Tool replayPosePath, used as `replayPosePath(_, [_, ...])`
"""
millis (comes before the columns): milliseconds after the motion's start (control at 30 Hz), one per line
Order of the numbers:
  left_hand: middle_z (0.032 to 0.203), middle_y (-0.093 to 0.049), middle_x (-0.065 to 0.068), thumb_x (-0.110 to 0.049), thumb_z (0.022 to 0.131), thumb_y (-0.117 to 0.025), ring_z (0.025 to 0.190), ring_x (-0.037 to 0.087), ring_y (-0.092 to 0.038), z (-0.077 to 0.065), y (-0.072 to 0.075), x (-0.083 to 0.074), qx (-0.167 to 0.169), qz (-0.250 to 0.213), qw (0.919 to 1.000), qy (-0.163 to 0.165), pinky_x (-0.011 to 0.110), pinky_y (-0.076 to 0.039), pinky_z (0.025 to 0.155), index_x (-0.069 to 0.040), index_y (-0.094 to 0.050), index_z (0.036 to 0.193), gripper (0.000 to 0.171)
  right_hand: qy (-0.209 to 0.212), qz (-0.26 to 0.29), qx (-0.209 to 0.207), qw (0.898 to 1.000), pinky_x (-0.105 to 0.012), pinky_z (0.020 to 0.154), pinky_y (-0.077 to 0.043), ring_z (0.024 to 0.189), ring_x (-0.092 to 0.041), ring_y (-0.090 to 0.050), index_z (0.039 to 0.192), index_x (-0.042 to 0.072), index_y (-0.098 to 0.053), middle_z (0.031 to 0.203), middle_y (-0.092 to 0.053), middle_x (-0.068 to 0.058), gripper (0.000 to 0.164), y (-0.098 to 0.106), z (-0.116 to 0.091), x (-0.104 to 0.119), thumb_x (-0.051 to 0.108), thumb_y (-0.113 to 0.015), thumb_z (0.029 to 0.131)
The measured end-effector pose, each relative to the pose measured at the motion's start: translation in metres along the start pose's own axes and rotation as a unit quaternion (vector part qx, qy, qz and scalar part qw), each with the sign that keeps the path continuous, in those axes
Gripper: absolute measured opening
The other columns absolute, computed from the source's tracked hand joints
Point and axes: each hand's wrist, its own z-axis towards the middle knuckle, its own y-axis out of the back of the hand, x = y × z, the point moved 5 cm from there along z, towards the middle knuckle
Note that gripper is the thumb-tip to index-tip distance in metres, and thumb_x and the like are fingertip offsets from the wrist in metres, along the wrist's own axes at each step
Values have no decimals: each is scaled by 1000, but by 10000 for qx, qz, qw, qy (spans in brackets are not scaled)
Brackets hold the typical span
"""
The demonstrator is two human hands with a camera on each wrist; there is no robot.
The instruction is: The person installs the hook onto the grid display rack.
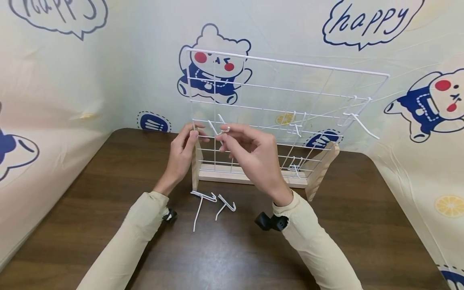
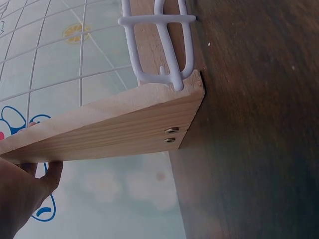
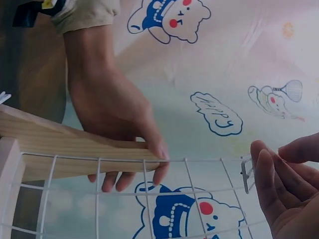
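Observation:
A white wire grid rack (image 1: 268, 86) on a wooden base stands ahead of me on the table. My left hand (image 1: 180, 152) grips its left wooden side panel (image 3: 65, 142), fingers on one face and thumb by the wire edge. Just right of it, my right hand (image 1: 257, 159) pinches a white wire hook (image 1: 213, 128) in front of the grid's left part. The right wrist view shows this hook (image 3: 244, 174) beside the wires, partly hidden by fingers. Two loose white hooks, one longer (image 1: 199, 205) and one shorter (image 1: 225, 204), lie on the table below the rack.
Three hooks hang on the grid's right side: a long one (image 1: 362, 124) high up, one (image 1: 297, 128) at mid-height and one (image 1: 295, 171) near the base. A printed cloth (image 1: 119, 72) surrounds the brown table (image 1: 203, 257).

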Motion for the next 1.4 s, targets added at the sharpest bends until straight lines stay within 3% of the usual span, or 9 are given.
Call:
replayPosePath(100, [107,-62,28,-7,107,-40,95,19,-65,0,0,0,13,-11,10000,18,28,-47,85,9,-54,125,28,65,43,-24,10000,-37,59,-57,69,-15,-69,113,-4,-71,92,-75,-12,20,-1,6,2,1,-63,96])
replayPosePath(233, [106,-63,25,-7,107,-39,95,18,-65,-1,1,0,14,35,10000,65,27,-47,85,9,-54,125,28,103,52,-63,9999,-36,59,-57,69,-17,-69,115,-4,-70,94,-75,-14,21,-3,15,5,1,-62,96])
replayPosePath(467, [107,-62,28,-7,107,-39,98,48,-61,0,0,-2,32,-14,10000,51,25,-47,89,9,-54,125,28,283,-7,-194,9994,-34,60,-56,71,-17,-69,117,-5,-69,97,-75,-11,23,-2,33,13,2,-62,97])
replayPosePath(600, [107,-63,26,-7,107,-40,99,44,-63,-1,0,-3,53,19,9999,100,30,-48,91,7,-55,125,27,373,46,-322,9988,-35,60,-56,72,-20,-69,117,-5,-68,98,-75,-11,23,0,42,16,2,-62,97])
replayPosePath(800, [107,-63,26,-6,107,-40,100,44,-63,-2,1,-3,86,43,9999,89,51,-47,95,6,-55,125,27,534,50,-560,9970,-34,59,-56,72,-20,-70,117,-5,-68,100,-75,-13,23,6,52,16,1,-61,96])
replayPosePath(1033, [105,-65,24,-6,106,-40,96,25,-68,-1,1,-3,52,47,10000,-34,56,-46,95,7,-56,124,27,614,-154,-832,9945,-32,60,-56,72,-19,-70,118,-7,-67,101,-75,-15,24,9,57,9,6,-60,99])
replayPosePath(1133, [104,-64,26,-5,106,-40,97,33,-67,-1,1,-4,59,-2,10000,-52,61,-44,95,7,-56,124,27,597,-191,-874,9942,-32,60,-57,73,-18,-71,118,-6,-67,102,-74,-16,25,9,56,4,7,-60,99])
replayPosePath(1267, [105,-63,28,-5,106,-39,98,50,-62,-2,0,-3,73,-43,10000,-48,62,-43,96,8,-55,125,27,506,-161,-851,9950,-33,60,-57,73,-18,-71,119,-3,-68,99,-75,-14,25,6,52,-1,10,-61,99])
replayPosePath(1400, [105,-64,28,-6,107,-40,98,36,-66,-2,1,-3,55,36,10000,-33,50,-48,95,6,-56,125,27,380,-187,-800,9959,-33,61,-57,73,-20,-71,119,-1,-68,95,-75,-11,26,3,46,-7,14,-63,98])
